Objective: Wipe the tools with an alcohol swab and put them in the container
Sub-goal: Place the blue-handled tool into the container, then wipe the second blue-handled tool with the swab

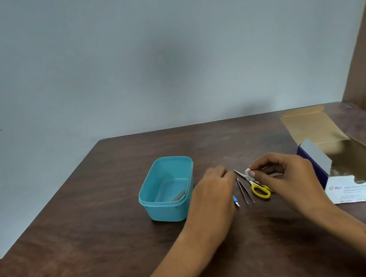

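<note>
On the brown table point(100, 259), mid-task: teal tub point(170, 212) sits left of centre with one grey metal tool point(179, 195) already lying inside, so at least one item looks done. Remaining tools lie in a small cluster just right of the tub, between the two hands: yellow-handled scissors point(260, 190), tweezers point(245, 191), and a blue-handled tool point(235, 200) partly hidden by the left hand. Right hand point(288, 174) has thumb and fingertips pinched closed on a white swab point(249, 174), pressed at the scissor blades near the tip, likely wiping them where they lie. Left hand point(213, 186) rests knuckles-up beside the tools, fingers curled under; cannot tell whether it grips anything, probably steadying or about to pick up. Scissors appear to rest on the table, not lifted. Open swab box point(357, 187) stands at right, flap back, within easy reach of the right hand for fresh swabs. Tub is near the left hand, which suits dropping cleaned items in. Next move likely needs the scissors lifted and carried left.
</note>
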`<state>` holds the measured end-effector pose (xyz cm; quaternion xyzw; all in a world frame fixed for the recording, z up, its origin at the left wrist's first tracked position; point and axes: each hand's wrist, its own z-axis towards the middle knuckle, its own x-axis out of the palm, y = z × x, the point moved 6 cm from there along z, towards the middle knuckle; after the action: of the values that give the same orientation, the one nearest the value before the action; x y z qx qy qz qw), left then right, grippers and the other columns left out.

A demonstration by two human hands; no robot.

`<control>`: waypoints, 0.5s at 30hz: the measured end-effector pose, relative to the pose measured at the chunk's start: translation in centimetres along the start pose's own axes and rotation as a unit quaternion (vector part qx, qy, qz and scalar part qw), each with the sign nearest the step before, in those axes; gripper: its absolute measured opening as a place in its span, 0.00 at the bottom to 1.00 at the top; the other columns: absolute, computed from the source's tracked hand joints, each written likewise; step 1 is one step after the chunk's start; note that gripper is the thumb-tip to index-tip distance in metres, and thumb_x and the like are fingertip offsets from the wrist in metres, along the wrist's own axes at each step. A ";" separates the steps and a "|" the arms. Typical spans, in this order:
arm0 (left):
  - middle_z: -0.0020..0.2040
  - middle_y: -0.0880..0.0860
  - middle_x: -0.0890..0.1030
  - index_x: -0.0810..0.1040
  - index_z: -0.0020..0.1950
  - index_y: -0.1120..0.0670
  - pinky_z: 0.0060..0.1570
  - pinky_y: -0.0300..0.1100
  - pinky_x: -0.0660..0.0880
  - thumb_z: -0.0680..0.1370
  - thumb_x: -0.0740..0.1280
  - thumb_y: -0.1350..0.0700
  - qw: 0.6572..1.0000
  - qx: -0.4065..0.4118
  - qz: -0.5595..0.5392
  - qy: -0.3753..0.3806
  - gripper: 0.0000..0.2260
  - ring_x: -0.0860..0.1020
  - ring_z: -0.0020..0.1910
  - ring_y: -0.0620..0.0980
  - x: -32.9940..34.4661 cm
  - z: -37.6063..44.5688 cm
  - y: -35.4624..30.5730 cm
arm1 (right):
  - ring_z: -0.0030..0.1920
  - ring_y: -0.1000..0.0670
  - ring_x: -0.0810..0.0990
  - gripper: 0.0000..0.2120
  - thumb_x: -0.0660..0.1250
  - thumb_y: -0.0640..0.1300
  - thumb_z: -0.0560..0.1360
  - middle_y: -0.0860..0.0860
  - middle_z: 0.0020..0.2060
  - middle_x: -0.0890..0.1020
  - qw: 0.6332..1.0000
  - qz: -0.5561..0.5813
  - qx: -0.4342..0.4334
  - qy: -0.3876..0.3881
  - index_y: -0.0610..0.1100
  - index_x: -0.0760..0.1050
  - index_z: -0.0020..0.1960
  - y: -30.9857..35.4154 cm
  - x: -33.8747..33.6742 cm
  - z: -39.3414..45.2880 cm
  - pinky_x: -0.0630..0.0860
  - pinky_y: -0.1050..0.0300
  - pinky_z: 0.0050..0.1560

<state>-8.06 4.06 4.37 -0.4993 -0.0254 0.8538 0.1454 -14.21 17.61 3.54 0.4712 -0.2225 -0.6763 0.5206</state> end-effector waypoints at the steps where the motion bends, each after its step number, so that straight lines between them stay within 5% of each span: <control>1: 0.52 0.55 0.79 0.79 0.53 0.58 0.46 0.45 0.75 0.73 0.64 0.68 1.000 0.000 -0.011 0.020 0.12 0.76 0.52 0.53 0.7 -0.2 -0.1 | 0.37 0.59 0.82 0.04 0.75 0.39 0.68 0.53 0.35 0.84 1.000 0.001 0.005 -0.005 0.45 0.81 0.38 -0.1 -0.1 0.0 0.76 0.70 0.35; 7: 0.76 0.54 0.62 0.68 0.70 0.55 0.69 0.42 0.60 0.76 0.58 0.69 0.989 0.008 0.004 0.148 0.23 0.58 0.75 0.50 2.6 -0.6 0.4 | 0.37 0.59 0.81 0.08 0.74 0.38 0.70 0.58 0.35 0.82 1.000 -0.022 0.013 0.007 0.48 0.78 0.37 -0.2 -0.1 0.0 0.74 0.72 0.35; 15: 0.63 0.51 0.75 0.74 0.66 0.52 0.58 0.41 0.70 0.77 0.60 0.67 0.990 0.012 -0.006 0.141 0.20 0.72 0.62 0.49 3.3 -0.3 1.1 | 0.38 0.61 0.81 0.06 0.73 0.37 0.69 0.59 0.35 0.82 0.999 -0.029 0.023 0.017 0.47 0.82 0.41 0.2 -0.4 0.1 0.74 0.74 0.35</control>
<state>-9.60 3.84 1.26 -0.6126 0.0028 0.7743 0.1586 -14.18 17.92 3.88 0.5007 -0.2152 -0.6780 0.4932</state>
